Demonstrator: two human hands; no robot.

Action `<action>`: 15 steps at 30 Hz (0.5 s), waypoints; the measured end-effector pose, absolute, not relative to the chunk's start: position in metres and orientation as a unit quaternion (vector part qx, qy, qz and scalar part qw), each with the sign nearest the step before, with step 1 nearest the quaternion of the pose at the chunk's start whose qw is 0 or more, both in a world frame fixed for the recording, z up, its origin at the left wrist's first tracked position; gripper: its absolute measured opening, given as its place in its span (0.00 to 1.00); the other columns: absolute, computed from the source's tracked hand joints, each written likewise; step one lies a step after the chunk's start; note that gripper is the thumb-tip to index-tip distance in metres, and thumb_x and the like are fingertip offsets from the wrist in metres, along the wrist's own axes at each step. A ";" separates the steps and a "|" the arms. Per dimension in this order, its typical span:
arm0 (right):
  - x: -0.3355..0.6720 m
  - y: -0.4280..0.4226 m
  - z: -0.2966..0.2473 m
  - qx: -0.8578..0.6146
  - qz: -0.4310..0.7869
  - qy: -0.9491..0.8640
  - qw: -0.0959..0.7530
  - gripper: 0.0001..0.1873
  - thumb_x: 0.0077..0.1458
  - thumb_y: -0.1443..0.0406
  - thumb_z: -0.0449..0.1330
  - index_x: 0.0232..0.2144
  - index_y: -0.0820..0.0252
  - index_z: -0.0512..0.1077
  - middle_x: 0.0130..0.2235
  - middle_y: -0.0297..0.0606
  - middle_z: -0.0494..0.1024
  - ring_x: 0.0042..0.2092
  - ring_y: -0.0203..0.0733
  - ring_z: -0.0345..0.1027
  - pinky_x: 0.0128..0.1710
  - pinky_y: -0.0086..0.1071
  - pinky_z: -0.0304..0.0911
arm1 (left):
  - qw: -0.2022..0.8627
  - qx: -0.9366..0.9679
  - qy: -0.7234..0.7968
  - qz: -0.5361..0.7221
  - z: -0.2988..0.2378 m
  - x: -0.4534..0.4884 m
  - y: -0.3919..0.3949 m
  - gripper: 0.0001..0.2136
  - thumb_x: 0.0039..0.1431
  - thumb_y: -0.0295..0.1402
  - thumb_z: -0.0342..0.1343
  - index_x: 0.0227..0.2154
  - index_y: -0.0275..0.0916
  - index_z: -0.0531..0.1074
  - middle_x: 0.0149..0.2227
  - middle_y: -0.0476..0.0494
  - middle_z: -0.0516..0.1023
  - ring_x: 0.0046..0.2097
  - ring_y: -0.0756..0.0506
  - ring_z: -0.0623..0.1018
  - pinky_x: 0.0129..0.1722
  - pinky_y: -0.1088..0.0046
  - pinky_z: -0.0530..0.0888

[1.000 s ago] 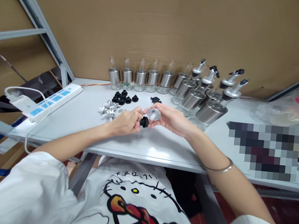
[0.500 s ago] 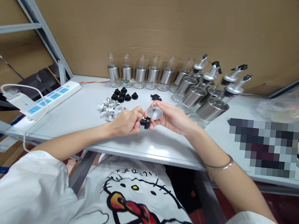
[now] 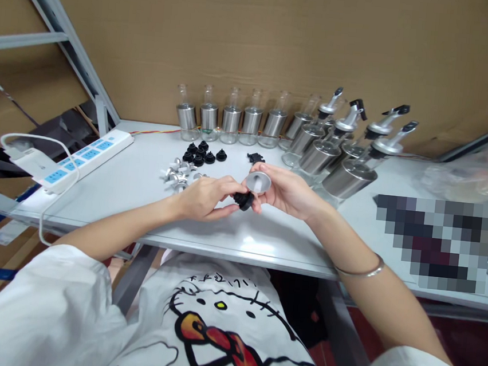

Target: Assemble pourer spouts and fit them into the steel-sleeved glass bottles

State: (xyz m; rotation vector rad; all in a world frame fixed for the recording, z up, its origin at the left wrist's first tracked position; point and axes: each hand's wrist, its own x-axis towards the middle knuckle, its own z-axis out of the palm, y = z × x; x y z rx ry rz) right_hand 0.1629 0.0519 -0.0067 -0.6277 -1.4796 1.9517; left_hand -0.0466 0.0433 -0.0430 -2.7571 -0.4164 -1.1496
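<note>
Above the front part of the table, both hands meet. My right hand (image 3: 289, 192) is closed round a silver pourer top (image 3: 258, 182), its round hollow underside facing me. Just below that lies a ribbed black stopper (image 3: 243, 200), tilted, with my left hand (image 3: 203, 197) gripping its left end between thumb and fingers. Fingertips of the right hand also touch the stopper. Behind the left hand are a heap of silver pourer tops (image 3: 178, 172) and a cluster of black stoppers (image 3: 199, 155). Small black parts (image 3: 255, 157) lie behind the right hand.
Several glass bottles with steel sleeves (image 3: 232, 117) line the back of the table (image 3: 143, 156). Bottles with pourers fitted (image 3: 350, 179) stand at right. A white power strip (image 3: 88, 159) with a cable lies left. A plastic bag (image 3: 461, 169) is far right.
The black stopper has tipped from lying level to slanting. My left fingers have loosened and stretched along it. Both hands have shifted slightly right.
</note>
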 end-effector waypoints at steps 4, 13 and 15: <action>0.164 0.053 -0.007 -0.237 0.729 -0.568 0.299 0.16 0.56 0.53 0.58 0.30 0.60 0.64 0.24 0.33 0.74 0.22 0.37 0.71 0.23 0.32 0.69 | 0.100 -0.917 -0.144 -0.358 -0.040 -0.048 0.043 0.13 0.66 0.37 0.46 0.51 0.41 0.60 0.39 0.44 0.76 0.35 0.50 0.78 0.31 0.76 0.73; 0.162 0.053 -0.007 -0.248 0.691 -0.568 0.373 0.17 0.52 0.52 0.62 0.30 0.59 0.66 0.28 0.32 0.72 0.24 0.32 0.66 0.22 0.28 0.67 | 0.028 -0.892 -0.146 -0.426 -0.040 -0.045 0.041 0.10 0.65 0.33 0.50 0.48 0.40 0.65 0.39 0.43 0.76 0.36 0.50 0.77 0.32 0.77 0.75; 0.163 0.054 -0.006 -0.262 0.669 -0.567 0.403 0.18 0.50 0.52 0.64 0.30 0.59 0.67 0.28 0.30 0.71 0.24 0.30 0.65 0.22 0.26 0.66 | -0.029 -0.876 -0.177 -0.448 -0.042 -0.043 0.039 0.10 0.65 0.34 0.49 0.47 0.39 0.66 0.38 0.44 0.75 0.34 0.51 0.76 0.32 0.76 0.75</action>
